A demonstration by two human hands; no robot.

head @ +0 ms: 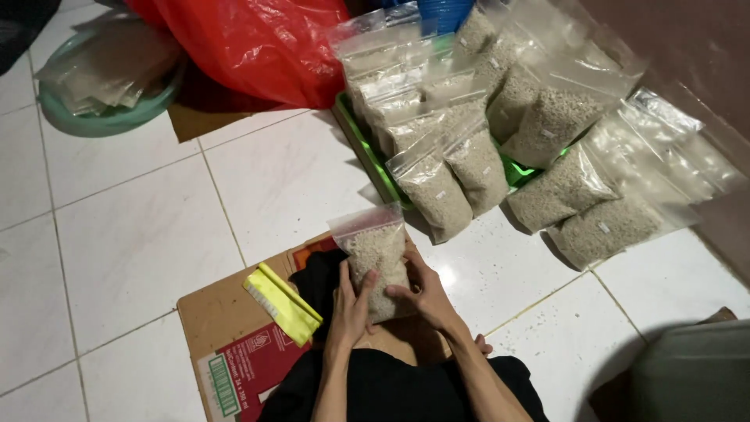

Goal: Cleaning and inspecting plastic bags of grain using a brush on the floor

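Here, nearest the camera, the left hand [349, 306] and the right hand [422, 293] press in from either side on a small clear zip-top plastic bag of pale grain-like pellets [376, 258], standing upright on a flattened brown cardboard sheet [219, 312] over the person's lap. Both hands are half closed — fingers curved round the lower, filled part, thumbs toward the front, palms clasping it between them. The bag looks soft and shifting: its contents would likely slump if it were gripped only at the top, and the smooth film is probably slippery, so the packed lower half, held from both sides, seems the surest place. It appears moderately heavy for its size, not fragile.

Just left of the hands, a yellow flat plastic tool [282, 303] lies on the cardboard. Farther off — across the white tiled floor [141, 227] — many similar filled bags [469, 168] lean in rows on a green tray [367, 156]. Beyond them sit a red plastic sack [258, 43] and a pale green basin [109, 117] holding empty clear bags.
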